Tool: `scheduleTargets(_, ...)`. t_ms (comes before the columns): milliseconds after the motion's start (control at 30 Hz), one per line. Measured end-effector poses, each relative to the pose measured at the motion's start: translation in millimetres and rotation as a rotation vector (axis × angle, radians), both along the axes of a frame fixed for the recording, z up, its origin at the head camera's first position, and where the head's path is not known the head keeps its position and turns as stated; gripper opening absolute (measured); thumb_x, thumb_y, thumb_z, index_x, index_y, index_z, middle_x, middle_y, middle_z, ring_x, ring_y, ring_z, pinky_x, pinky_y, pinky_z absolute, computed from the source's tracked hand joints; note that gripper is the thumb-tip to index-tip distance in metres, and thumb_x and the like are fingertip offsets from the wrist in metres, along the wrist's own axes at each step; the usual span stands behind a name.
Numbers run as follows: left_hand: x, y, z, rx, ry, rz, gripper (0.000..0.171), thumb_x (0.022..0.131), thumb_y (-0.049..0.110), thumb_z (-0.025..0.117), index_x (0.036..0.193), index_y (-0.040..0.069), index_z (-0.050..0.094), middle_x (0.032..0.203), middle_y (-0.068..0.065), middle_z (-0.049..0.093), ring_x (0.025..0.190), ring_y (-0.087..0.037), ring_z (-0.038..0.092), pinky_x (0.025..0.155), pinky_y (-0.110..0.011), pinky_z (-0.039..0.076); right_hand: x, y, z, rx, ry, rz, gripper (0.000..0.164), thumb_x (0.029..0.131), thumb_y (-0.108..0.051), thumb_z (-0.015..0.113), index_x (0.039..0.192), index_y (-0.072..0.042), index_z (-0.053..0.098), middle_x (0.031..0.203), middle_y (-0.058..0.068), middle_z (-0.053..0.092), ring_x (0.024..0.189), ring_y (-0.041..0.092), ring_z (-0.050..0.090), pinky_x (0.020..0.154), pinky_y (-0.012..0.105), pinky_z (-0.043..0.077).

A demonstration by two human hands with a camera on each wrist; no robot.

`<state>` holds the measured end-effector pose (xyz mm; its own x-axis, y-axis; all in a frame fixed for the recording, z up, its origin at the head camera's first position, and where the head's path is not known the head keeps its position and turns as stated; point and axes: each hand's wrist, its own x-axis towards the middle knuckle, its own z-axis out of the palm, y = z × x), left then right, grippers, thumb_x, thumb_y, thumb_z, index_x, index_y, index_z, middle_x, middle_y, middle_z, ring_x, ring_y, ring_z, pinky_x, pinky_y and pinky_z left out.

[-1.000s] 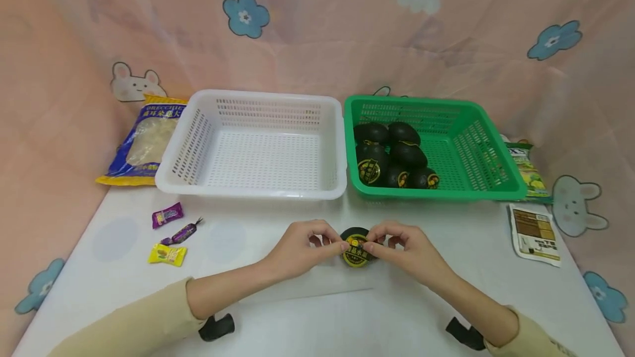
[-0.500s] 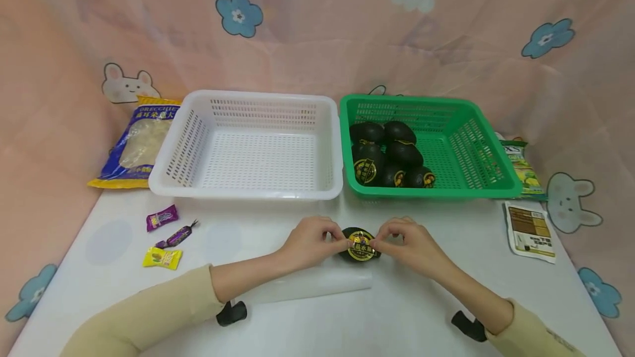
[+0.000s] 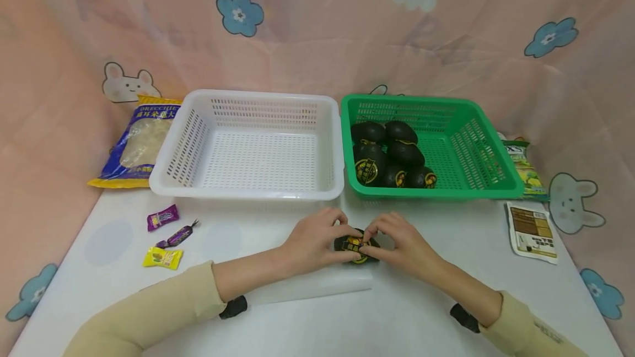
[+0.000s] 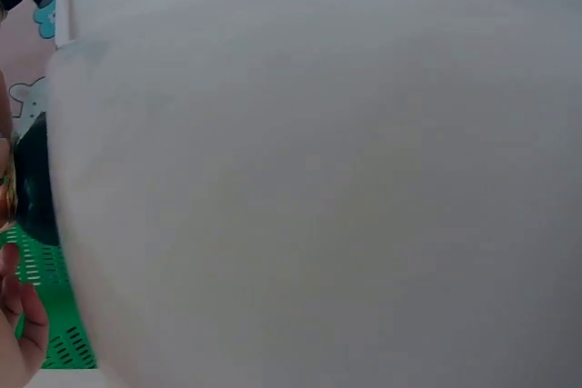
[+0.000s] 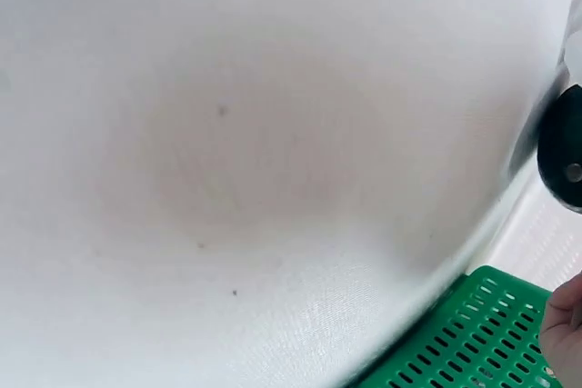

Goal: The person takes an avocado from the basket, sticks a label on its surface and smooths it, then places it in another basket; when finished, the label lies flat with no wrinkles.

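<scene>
In the head view, a dark avocado (image 3: 339, 243) with a black and gold label (image 3: 355, 242) lies on the table in front of the baskets. My left hand (image 3: 308, 242) grips its left side, thumb and forefinger reaching over the fruit. Thumb and forefinger of my right hand (image 3: 404, 245) pinch at the label's right part, close to the left fingertips. Whether a label edge is lifted there cannot be seen. The left wrist view catches only part of the avocado (image 4: 36, 188) at its left edge; the right wrist view shows a dark rounded end (image 5: 561, 152).
A white basket (image 3: 246, 194) stands behind, beside a green basket (image 3: 436, 192) holding several avocados. A pale strip (image 3: 317, 286) lies nearer me. Candies (image 3: 163, 258) and a pasta bag (image 3: 134, 153) are left; a white-brown packet (image 3: 533, 233) and green packet (image 3: 526, 169) are right.
Both hands pinched opposite sides of the label earlier. Now the left fingers reach farther over the avocado, and the right fingertips have shifted left, closer to them.
</scene>
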<state>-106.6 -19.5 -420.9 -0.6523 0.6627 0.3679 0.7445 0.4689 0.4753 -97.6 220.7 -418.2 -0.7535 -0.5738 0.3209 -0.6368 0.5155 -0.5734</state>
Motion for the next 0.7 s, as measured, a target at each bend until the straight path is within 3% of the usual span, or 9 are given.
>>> scheduleTargets(100,-1.4,2,-5.0,-0.042,0.078,-0.002,0.036,0.08,0.044,0.079,0.112,0.027,0.074,0.095,0.007,0.054,0.083,-0.009,0.045,0.058,-0.012,0.034,-3.2,0,-0.2,0.022,-0.019,0.002,0.027,0.077,-0.015,0.084,0.09,-0.023,0.062,0.091,-0.015,0.059,0.086,0.014,0.051,0.074,0.028,0.045)
scheduleTargets(167,-1.5,2,-7.6,-0.044,0.084,-0.004,0.038,0.08,0.043,0.079,0.113,0.026,0.074,0.096,0.006,0.055,0.084,-0.009,0.045,0.06,-0.013,0.035,-4.8,1,1.1,0.039,-0.038,0.0,0.026,0.078,-0.017,0.083,0.09,-0.024,0.061,0.091,-0.015,0.058,0.086,0.015,0.052,0.075,0.029,0.046)
scheduleTargets(233,-1.6,3,-8.9,-0.029,0.058,-0.014,0.04,0.08,0.043,0.079,0.114,0.024,0.072,0.099,0.006,0.056,0.088,-0.01,0.047,0.065,-0.014,0.039,-5.7,3,3.7,0.025,-0.113,-0.029,0.021,0.081,-0.018,0.081,0.09,-0.024,0.063,0.092,-0.014,0.06,0.084,0.017,0.053,0.072,0.03,0.047)
scheduleTargets(300,-2.6,5,-8.4,-0.017,0.025,-0.04,0.046,0.08,0.044,0.079,0.118,0.021,0.068,0.109,0.003,0.057,0.098,-0.012,0.05,0.074,-0.018,0.044,-5.8,6,9.1,-0.029,-0.26,-0.11,0.013,0.085,-0.021,0.077,0.093,-0.02,0.066,0.092,-0.01,0.063,0.083,0.019,0.055,0.071,0.03,0.049)
scheduleTargets(400,-6.4,9,-5.2,-0.057,-0.031,-0.095,0.063,0.078,0.05,0.078,0.13,0.02,0.059,0.128,-0.002,0.053,0.117,-0.015,0.049,0.091,-0.027,0.047,-6.0,13,18.9,-0.247,-0.588,-0.306,0.022,0.093,-0.024,0.069,0.107,-0.007,0.066,0.097,0.0,0.066,0.086,0.021,0.059,0.073,0.029,0.052)
scheduleTargets(500,-12.0,15,0.0,-0.161,-0.097,-0.172,0.074,0.078,0.05,0.079,0.14,0.02,0.051,0.138,-0.004,0.049,0.126,-0.017,0.046,0.096,-0.03,0.046,-8.4,19,28.4,-0.542,-0.865,-0.488,0.041,0.097,-0.026,0.063,0.123,0.003,0.053,0.104,0.0,0.066,0.097,0.015,0.062,0.083,0.025,0.052)
scheduleTargets(600,-18.1,19,6.0,-0.257,-0.166,-0.24,0.068,0.079,0.041,0.081,0.138,0.022,0.053,0.132,0.0,0.052,0.12,-0.013,0.049,0.09,-0.024,0.047,-13.3,22,32.9,-0.798,-0.999,-0.573,0.043,0.098,-0.024,0.062,0.127,0.003,0.043,0.103,-0.004,0.067,0.099,0.006,0.063,0.086,0.018,0.05)
scheduleTargets(700,-27.1,26,21.6,-0.265,-0.206,-0.304,0.061,0.079,0.032,0.082,0.133,0.02,0.057,0.121,0.003,0.056,0.11,-0.009,0.052,0.088,-0.018,0.044,-17.5,21,32.7,-0.939,-1.05,-0.599,0.039,0.097,-0.019,0.062,0.123,0.0,0.041,0.096,-0.004,0.069,0.093,0.003,0.065,0.082,0.014,0.05)
